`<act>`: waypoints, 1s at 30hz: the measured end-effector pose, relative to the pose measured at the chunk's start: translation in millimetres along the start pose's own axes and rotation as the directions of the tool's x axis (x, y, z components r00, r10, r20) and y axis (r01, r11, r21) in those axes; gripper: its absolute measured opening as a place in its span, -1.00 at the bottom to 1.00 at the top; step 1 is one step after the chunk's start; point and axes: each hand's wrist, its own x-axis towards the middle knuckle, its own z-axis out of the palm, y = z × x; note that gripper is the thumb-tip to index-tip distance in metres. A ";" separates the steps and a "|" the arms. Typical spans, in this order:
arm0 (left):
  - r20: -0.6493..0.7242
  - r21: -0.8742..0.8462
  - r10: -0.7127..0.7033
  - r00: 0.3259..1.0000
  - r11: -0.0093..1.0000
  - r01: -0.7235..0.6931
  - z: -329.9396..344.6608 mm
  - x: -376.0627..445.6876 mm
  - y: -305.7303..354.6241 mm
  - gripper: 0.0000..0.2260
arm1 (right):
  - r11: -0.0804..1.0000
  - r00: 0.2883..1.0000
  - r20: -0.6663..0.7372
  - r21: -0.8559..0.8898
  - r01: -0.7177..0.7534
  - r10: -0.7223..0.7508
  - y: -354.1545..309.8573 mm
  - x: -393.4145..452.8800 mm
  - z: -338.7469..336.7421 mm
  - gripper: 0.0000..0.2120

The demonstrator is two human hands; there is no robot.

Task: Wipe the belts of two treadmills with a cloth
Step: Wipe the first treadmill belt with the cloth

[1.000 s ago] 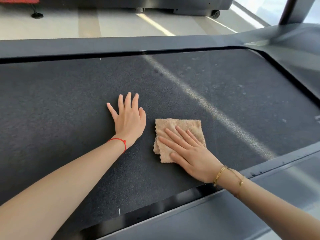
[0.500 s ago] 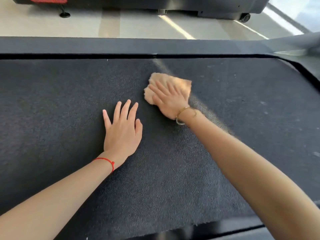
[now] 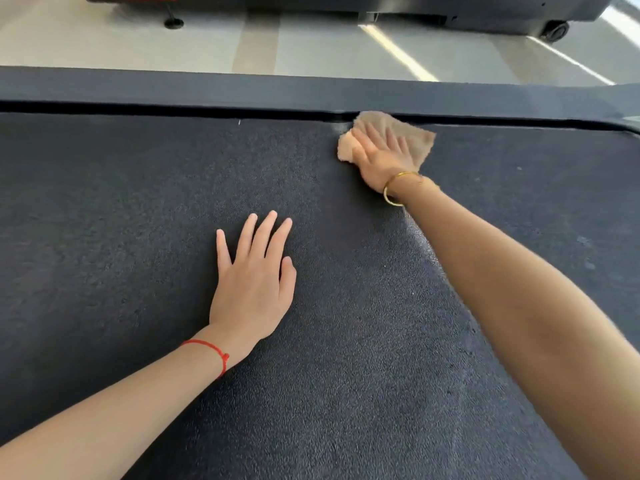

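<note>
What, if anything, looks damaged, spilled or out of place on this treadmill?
Nothing stands out. The right hand presses the tan cloth flat at the far edge of the belt; the left hand rests flat mid-belt. Only a few faint pale specks show on the belt's right side.

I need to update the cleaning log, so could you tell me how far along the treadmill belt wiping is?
Under way on the first belt. The right hand presses the cloth flat at the belt's far edge, while the left hand rests on the belt. Pale specks on the belt's right side suggest more wiping is needed. The second treadmill behind appears untouched.
</note>
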 end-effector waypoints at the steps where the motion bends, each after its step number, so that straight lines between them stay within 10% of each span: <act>1: 0.000 0.001 -0.003 1.000 1.000 0.003 -0.2 -0.3 0.5 -0.45 | 0.999 0.999 -0.008 0.001 0.032 -0.032 -13.3 4.1 1.2 -0.50; 8: 0.012 -0.032 -0.014 1.000 0.999 0.014 -1.9 -1.4 1.0 -0.50 | 0.932 0.932 0.023 0.048 0.360 -0.361 -33.2 -40.3 16.4 -0.53; 16: -0.015 -0.067 -0.006 1.000 0.998 0.005 -1.7 -0.7 1.4 -0.50 | 0.999 0.999 -0.036 -0.031 -0.032 0.031 48.1 -44.0 -7.5 -0.51; 25: -0.053 -0.067 0.003 0.999 0.998 -0.007 1.9 -0.2 -0.3 -0.51 | 0.906 0.906 0.003 -0.005 0.424 -0.424 -8.0 -211.6 24.5 -0.52; 30: -0.052 -0.084 0.004 0.999 0.996 -0.009 2.8 -0.9 -1.8 -0.52 | 0.946 0.946 0.030 0.012 0.323 -0.323 21.7 -199.6 14.1 -0.52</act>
